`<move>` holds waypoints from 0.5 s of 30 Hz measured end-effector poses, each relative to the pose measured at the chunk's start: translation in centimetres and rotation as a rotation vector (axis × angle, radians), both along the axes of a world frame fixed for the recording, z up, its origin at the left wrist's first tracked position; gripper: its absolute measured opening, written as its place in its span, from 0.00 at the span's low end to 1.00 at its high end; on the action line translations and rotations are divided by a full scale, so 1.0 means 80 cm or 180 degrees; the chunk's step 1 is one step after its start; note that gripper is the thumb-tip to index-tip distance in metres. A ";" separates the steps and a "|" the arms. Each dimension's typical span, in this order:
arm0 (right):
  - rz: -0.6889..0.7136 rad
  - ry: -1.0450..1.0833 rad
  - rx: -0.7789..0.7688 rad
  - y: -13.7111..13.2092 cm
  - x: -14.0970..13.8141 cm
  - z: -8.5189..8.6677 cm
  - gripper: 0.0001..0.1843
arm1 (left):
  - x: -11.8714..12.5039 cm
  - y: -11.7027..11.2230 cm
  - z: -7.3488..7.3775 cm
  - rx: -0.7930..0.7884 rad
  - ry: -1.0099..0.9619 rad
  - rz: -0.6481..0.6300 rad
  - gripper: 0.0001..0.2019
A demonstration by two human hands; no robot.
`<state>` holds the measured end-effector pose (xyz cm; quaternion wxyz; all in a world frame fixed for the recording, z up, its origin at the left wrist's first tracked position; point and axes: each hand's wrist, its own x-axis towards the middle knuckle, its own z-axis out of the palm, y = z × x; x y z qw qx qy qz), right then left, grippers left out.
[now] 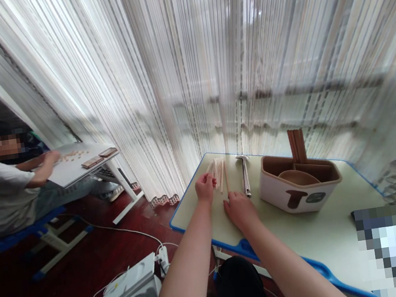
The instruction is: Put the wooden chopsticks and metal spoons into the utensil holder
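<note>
My left hand (206, 186) is raised just left of a bunch of thin pale wooden sticks (219, 169) on the table. Its fingers are curled in a pinch; whatever they hold is too small to make out. My right hand (241, 208) lies low on the tabletop, thumb apart from the fingers. Its fingertips are at the near end of a single brown chopstick (226, 174), which lies along the right side of the pale sticks. Farther right is a small group of metal cutlery (245, 176), lying lengthwise.
A white and brown utensil holder (289, 199) stands to the right, with brown chopsticks (297, 146) upright in it. The table (365, 238) has a blue rim. Curtains hang behind it. At left another person (1, 191) sits at a white table (72, 171) with small pieces.
</note>
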<state>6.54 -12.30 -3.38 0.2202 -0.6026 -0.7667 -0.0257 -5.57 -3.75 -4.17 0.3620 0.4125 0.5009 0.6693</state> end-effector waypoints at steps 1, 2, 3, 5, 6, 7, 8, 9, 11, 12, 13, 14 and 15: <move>-0.0081 0.0012 -0.0039 0.000 -0.002 0.000 0.11 | 0.000 0.000 0.000 0.0020 0.0025 0.0044 0.11; -0.0165 0.0014 -0.0096 -0.001 -0.004 -0.001 0.12 | -0.001 0.000 0.000 0.0025 0.0045 0.0088 0.11; -0.0238 0.0003 -0.0157 -0.001 -0.006 -0.002 0.12 | -0.001 -0.001 0.000 0.0021 0.0058 0.0118 0.11; -0.0377 -0.0045 -0.0271 0.000 -0.008 -0.004 0.13 | -0.001 -0.001 -0.001 0.0025 0.0078 0.0148 0.11; -0.0448 -0.0072 -0.0318 0.000 -0.009 -0.005 0.13 | -0.001 -0.001 -0.001 0.0033 0.0095 0.0151 0.11; -0.0524 -0.0092 -0.0357 0.001 -0.009 -0.006 0.13 | -0.001 -0.001 -0.002 0.0046 0.0122 0.0143 0.11; -0.0590 -0.0101 -0.0388 0.001 -0.009 -0.006 0.13 | 0.000 -0.002 -0.003 0.0056 0.0158 0.0136 0.11; -0.0643 -0.0101 -0.0416 0.001 -0.008 -0.007 0.13 | 0.000 -0.003 -0.003 0.0058 0.0205 0.0130 0.11; -0.0702 -0.0081 -0.0452 0.001 -0.005 -0.007 0.13 | 0.001 -0.004 -0.005 0.0031 0.0324 0.0076 0.11; -0.0721 -0.0070 -0.0465 0.001 -0.003 -0.006 0.13 | 0.002 -0.005 -0.006 0.0017 0.0387 0.0036 0.11; -0.0743 -0.0070 -0.0476 0.001 0.000 -0.005 0.14 | 0.002 -0.006 -0.008 0.0010 0.0443 -0.0010 0.10; -0.0765 -0.0063 -0.0489 0.000 0.003 -0.004 0.14 | 0.002 -0.007 -0.009 0.0016 0.0487 -0.0059 0.10; -0.0793 -0.0021 -0.0500 -0.001 0.007 -0.002 0.14 | 0.002 -0.007 -0.010 0.0036 0.0519 -0.0110 0.10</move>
